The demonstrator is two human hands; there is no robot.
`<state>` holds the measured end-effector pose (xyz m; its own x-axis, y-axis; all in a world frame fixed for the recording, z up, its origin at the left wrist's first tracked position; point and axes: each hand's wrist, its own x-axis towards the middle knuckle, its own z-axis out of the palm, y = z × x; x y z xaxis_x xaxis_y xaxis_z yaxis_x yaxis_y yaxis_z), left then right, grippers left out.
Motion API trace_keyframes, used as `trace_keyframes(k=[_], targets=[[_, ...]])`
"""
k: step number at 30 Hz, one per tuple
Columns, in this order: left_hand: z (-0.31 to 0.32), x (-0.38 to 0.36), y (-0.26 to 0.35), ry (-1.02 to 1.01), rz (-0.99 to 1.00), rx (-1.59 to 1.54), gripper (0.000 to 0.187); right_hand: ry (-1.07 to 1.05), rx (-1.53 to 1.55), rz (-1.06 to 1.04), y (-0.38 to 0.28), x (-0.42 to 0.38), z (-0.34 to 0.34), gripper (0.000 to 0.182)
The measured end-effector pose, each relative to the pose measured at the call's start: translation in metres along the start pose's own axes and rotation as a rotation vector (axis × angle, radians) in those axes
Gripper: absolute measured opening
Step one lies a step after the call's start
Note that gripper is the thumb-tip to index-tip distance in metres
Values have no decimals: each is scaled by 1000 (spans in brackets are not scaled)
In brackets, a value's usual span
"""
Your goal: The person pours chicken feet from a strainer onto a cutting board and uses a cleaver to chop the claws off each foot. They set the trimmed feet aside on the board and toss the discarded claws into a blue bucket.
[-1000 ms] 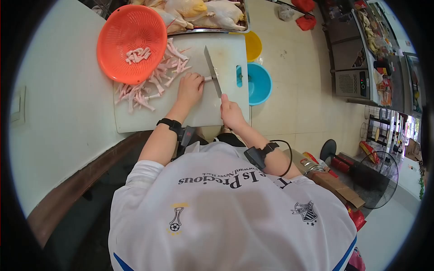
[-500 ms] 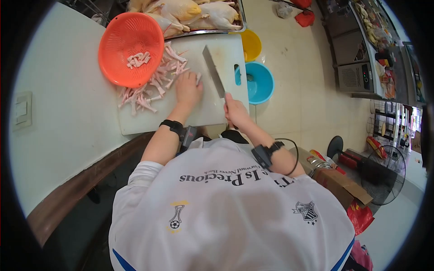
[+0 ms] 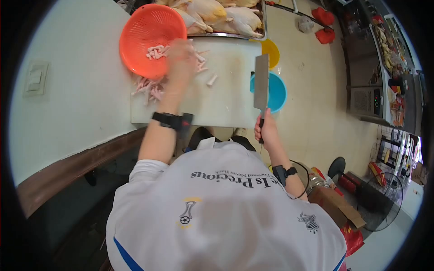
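My right hand (image 3: 267,128) is wrapped round the dark handle of a cleaver (image 3: 261,83), its broad blade upright over the board's right edge and the blue basin. Smeared by motion, my left hand (image 3: 181,58) is at the right rim of the orange plastic colander (image 3: 135,40); its fingers do not show clearly. Cut pale pieces (image 3: 157,52) lie inside the colander. Raw chicken feet (image 3: 149,88) are heaped on the white cutting board (image 3: 230,101), partly hidden by the colander and my left arm. One short cut piece (image 3: 212,80) lies apart on the board.
A metal tray (image 3: 226,35) of whole plucked chickens (image 3: 208,13) stands behind the board. On the right below the board are a blue basin (image 3: 276,92) and a yellow bucket (image 3: 271,52). A wall with a switch (image 3: 36,78) is at left; a fan (image 3: 384,201) and cardboard box (image 3: 337,205) are at lower right.
My left hand has gone from the board up to the colander's rim. The cleaver in my right hand has moved off the board to the right. The view has shifted.
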<state>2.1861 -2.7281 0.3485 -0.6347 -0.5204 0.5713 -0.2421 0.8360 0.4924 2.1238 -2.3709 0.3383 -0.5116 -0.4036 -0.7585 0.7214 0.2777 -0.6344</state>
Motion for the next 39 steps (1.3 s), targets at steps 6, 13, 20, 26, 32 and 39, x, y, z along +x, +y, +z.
trace_keyframes(k=[6, 13, 20, 26, 32, 39], targets=[[3, -57, 1, -195, 157, 225, 33, -81, -85, -75, 12, 5, 16, 57], [66, -100, 23, -490, -260, 22, 19, -149, -235, -138, 9, 3, 24, 57], [66, -85, 21, -387, -203, -88, 28, -131, -204, -205, 8, 23, 55, 58], [18, -125, 4, -279, -342, 6, 32, -50, -362, -923, -84, 54, 136, 64], [-14, -134, -3, -144, -428, -28, 28, -9, -443, -714, -36, 86, 130, 68], [37, -93, 25, -170, -125, -123, 33, 56, -607, -311, -17, 99, 107, 71]])
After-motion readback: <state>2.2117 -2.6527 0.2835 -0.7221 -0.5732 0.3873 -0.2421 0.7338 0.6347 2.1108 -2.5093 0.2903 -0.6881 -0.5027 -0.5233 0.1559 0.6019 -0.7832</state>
